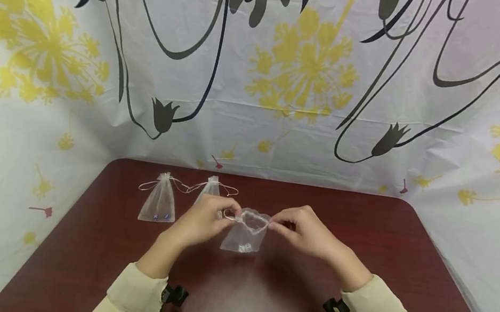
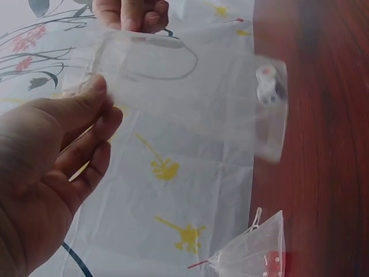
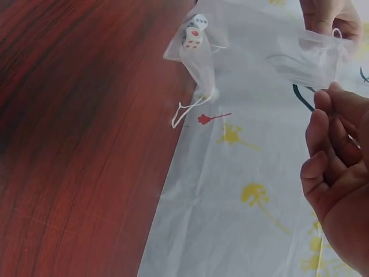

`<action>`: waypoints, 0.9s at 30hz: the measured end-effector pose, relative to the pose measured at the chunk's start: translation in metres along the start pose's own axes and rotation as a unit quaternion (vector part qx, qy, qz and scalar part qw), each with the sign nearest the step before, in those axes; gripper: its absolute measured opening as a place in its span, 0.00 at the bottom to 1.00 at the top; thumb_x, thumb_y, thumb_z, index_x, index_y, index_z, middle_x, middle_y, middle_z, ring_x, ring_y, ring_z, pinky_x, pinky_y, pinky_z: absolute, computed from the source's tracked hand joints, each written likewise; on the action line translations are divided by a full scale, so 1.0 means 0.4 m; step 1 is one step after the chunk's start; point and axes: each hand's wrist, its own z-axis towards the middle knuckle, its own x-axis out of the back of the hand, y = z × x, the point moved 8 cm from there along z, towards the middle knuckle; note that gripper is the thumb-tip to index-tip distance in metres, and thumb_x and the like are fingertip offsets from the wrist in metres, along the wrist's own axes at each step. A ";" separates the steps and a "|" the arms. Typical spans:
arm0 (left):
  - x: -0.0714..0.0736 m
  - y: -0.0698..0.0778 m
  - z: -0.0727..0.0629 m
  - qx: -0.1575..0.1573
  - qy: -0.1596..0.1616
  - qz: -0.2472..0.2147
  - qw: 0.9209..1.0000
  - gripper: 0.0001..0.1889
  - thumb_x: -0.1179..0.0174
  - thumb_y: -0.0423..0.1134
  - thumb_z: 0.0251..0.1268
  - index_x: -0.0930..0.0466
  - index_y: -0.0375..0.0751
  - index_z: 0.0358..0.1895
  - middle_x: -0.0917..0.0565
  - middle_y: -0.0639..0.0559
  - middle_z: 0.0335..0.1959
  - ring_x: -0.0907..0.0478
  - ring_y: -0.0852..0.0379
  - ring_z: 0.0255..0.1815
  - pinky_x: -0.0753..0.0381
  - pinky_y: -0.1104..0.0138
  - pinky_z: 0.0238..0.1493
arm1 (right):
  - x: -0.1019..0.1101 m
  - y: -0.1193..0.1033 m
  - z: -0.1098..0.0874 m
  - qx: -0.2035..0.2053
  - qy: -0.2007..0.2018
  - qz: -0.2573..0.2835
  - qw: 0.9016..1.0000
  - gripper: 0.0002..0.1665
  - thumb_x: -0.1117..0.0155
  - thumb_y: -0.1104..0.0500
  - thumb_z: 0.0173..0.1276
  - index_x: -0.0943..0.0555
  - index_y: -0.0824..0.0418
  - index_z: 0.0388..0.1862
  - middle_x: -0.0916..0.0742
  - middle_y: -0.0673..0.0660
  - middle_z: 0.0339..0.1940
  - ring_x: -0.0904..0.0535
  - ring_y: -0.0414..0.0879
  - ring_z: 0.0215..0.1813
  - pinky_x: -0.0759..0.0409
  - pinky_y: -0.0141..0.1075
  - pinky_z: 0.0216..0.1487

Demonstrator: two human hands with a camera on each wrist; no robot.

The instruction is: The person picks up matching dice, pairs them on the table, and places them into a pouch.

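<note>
A sheer white drawstring pouch (image 1: 238, 238) hangs between both hands above the table, its mouth spread apart. White dice (image 1: 244, 248) lie at its bottom; the left wrist view shows them (image 2: 267, 85) with dark and red pips. My left hand (image 1: 203, 220) pinches one side of the rim between thumb and fingertips, a loop of white cord beside it. With thumb and fingers, my right hand (image 1: 308, 232) pinches the opposite side of the rim. In the right wrist view the right hand (image 3: 340, 156) has its other fingers curled below the pinch.
At the back left of the dark red table (image 1: 96, 241) lies a closed pouch (image 1: 160, 199) with blue dice inside. Beside it is another pouch (image 1: 211, 187), partly hidden by the left hand; red shows inside a pouch (image 2: 253, 245) in the left wrist view. A patterned cloth (image 1: 280, 150) stands behind.
</note>
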 end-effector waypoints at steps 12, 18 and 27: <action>0.064 -0.014 -0.018 -0.029 0.154 0.021 0.987 0.05 0.28 0.29 0.58 0.08 0.35 0.38 0.10 0.49 0.29 0.14 0.58 0.26 0.19 0.71 0.27 | 0.055 0.006 -0.013 -0.021 0.061 0.011 0.998 0.08 0.29 0.64 0.67 0.12 0.51 0.32 0.15 0.42 0.24 0.29 0.33 0.21 0.28 0.30 0.22; 0.087 -0.085 -0.034 0.042 0.214 -0.012 0.976 0.03 0.31 0.30 0.63 0.08 0.34 0.36 0.10 0.47 0.29 0.14 0.54 0.26 0.20 0.71 0.27 | 0.067 0.047 -0.020 -0.042 0.075 -0.019 0.996 0.09 0.29 0.65 0.67 0.13 0.51 0.30 0.18 0.45 0.19 0.32 0.33 0.20 0.32 0.29 0.21; 0.068 -0.188 -0.065 0.159 0.212 0.054 0.963 0.04 0.31 0.35 0.64 0.07 0.39 0.37 0.11 0.51 0.25 0.31 0.65 0.15 0.31 0.68 0.20 | 0.066 0.102 -0.036 -0.067 0.080 -0.046 0.994 0.10 0.29 0.65 0.66 0.14 0.52 0.27 0.22 0.39 0.18 0.34 0.33 0.19 0.32 0.30 0.22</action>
